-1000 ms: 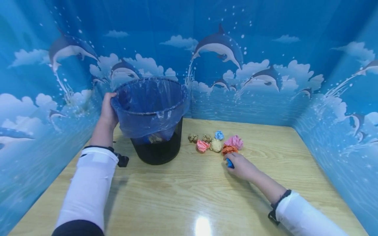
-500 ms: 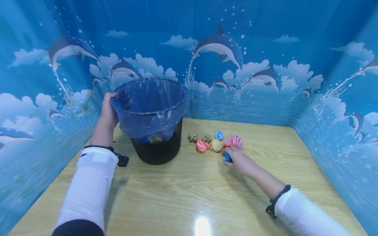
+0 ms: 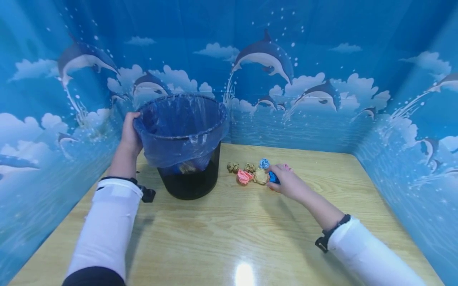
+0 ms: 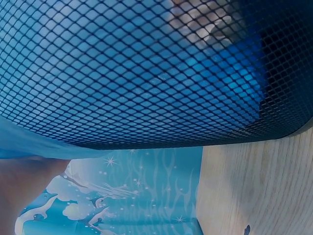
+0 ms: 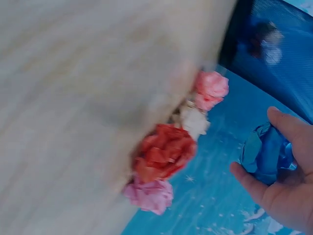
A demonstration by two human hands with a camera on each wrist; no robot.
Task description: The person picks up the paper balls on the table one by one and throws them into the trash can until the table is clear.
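The left hand (image 3: 130,133) grips the upper rim of a round black mesh bin (image 3: 189,184) at its left side, over a translucent blue plastic liner (image 3: 179,149) folded down outside the rim; part of the hand is hidden. The bin stands upright on a light wood-grain table (image 3: 214,238). A greyish crumpled mass (image 4: 210,22) shows inside, through the mesh.

The right hand (image 3: 291,184) pinches a dark blue crumpled paper ball (image 3: 273,177) between thumb and fingers. The ball is raised above the table, well apart from the bin, on its right.

Grouped on the table between the bin and the right hand are two brown crumpled balls (image 3: 233,167), a salmon-pink ball (image 3: 244,177), a cream ball (image 3: 260,176) and a light blue ball (image 3: 264,163). The right wrist view shows an orange-red ball (image 5: 165,152) between the cream ball and a mauve-pink ball (image 5: 150,196); the right hand largely covers both in the head view.
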